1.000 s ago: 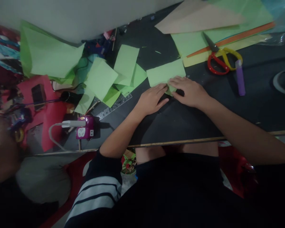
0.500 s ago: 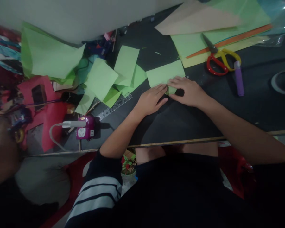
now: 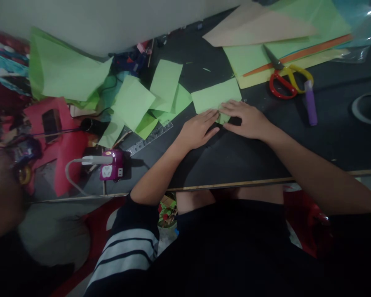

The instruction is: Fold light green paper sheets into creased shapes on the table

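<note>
On the black table lies a light green sheet of paper [image 3: 216, 94], its near edge partly under my fingers. My left hand [image 3: 198, 130] rests on the left of that edge, fingers stretched out flat and thumb apart. From the other side my right hand [image 3: 246, 119] presses on the same paper with extended fingers, its thumb set lower. Between the hands shows a small green piece at the near edge; whether it is a fold or a separate piece I cannot tell.
Scissors [image 3: 286, 78] and a purple glue stick or marker [image 3: 311, 103] lie right, near a tape roll [image 3: 355, 108]. Left are green paper pieces [image 3: 132, 101], a clear ruler [image 3: 150, 138] and a purple plug adapter [image 3: 111, 166]. Another person's arm [image 3: 3, 194] is far left.
Both hands stay on the paper in nearly the same place. The right thumb has shifted slightly, and the view has moved a little.
</note>
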Motion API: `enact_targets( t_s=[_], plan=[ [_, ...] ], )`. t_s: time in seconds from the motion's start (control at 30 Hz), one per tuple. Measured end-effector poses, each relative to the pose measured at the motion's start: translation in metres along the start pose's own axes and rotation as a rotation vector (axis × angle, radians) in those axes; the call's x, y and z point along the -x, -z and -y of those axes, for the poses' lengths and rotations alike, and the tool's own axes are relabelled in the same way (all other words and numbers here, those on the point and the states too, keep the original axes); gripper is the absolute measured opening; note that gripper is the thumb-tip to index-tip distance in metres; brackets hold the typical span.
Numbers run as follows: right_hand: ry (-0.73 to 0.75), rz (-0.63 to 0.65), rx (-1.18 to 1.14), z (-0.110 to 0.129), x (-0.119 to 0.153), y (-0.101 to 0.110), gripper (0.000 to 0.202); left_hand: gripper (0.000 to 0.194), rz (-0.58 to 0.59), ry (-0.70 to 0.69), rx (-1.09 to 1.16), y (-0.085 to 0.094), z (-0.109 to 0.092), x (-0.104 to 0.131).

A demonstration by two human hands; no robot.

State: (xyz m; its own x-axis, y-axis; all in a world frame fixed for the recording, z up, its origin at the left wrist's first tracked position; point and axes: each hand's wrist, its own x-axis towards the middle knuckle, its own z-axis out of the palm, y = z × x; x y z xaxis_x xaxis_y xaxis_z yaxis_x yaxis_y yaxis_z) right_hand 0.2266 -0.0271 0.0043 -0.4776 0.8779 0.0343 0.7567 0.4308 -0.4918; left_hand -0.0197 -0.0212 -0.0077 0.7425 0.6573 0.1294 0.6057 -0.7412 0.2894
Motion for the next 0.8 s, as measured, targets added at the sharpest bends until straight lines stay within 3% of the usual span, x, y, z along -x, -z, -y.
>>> enact_targets(
  t_s=[0.17, 0.8],
  plan=[
    [-0.015, -0.035, -0.023, 0.0, 0.0, -0.0014, 0.053, 0.071, 0.001, -0.001, 0.013, -0.0001, 0.0007, 0.0],
    [-0.019, 0.002, -0.012, -0.0013, 0.0004, 0.0005, 0.058, 0.075, -0.02, -0.02, 0.02, -0.0015, 0.0021, 0.0001]
  ],
)
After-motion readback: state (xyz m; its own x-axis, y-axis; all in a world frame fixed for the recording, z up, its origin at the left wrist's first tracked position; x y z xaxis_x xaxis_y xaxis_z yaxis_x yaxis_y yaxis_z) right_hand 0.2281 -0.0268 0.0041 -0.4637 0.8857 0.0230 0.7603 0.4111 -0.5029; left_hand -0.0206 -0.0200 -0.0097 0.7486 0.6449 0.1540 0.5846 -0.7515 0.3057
